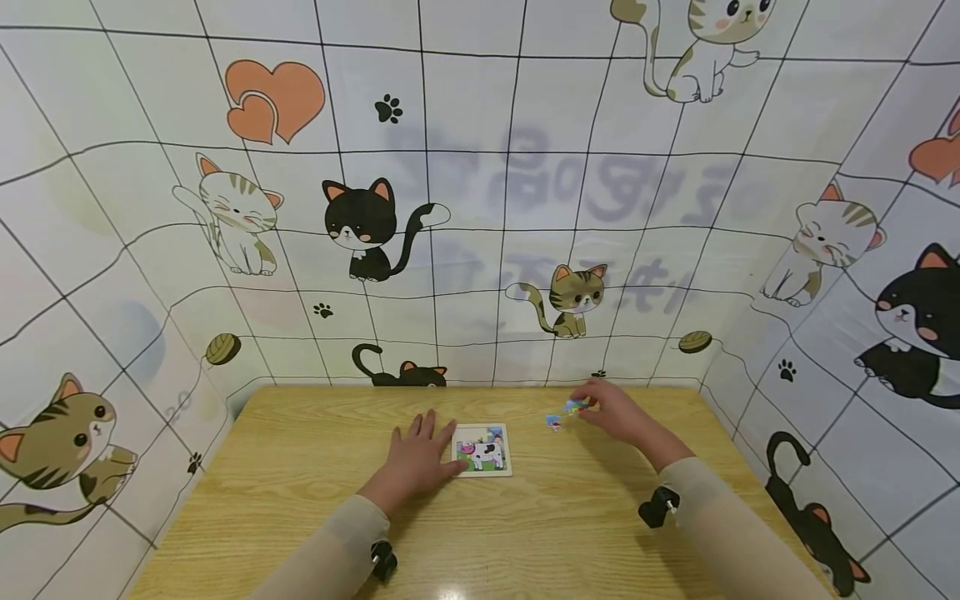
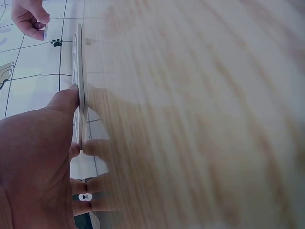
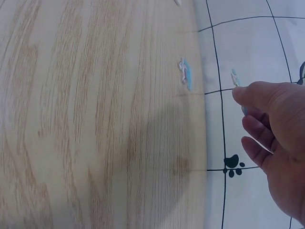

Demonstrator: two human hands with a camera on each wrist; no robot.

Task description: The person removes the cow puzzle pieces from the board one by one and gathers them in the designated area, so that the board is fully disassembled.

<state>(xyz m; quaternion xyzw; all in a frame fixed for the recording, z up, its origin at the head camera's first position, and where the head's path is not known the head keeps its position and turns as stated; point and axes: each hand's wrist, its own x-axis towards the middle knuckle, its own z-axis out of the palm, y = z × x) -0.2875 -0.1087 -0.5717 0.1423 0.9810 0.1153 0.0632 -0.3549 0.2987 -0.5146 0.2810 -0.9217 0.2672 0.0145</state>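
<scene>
A small square jigsaw puzzle (image 1: 486,458) with a cow picture lies flat on the table, its upper left part pale and bare. My left hand (image 1: 415,463) rests at its left side with fingers spread, the thumb touching the frame's lower left. In the left wrist view the puzzle frame (image 2: 80,102) shows edge-on against the thumb. Right of the puzzle, my right hand (image 1: 617,412) pinches a blue puzzle piece (image 1: 573,406) between thumb and fingers, raised off the table in the right wrist view. Another loose puzzle piece (image 1: 553,422) lies just left of it.
The wooden table (image 1: 300,500) ends at a back edge close beyond the right hand. A white sheet (image 1: 465,192) with grid lines and cartoon cats hangs behind and on both sides. Each sleeved wrist carries a small black device (image 1: 658,507).
</scene>
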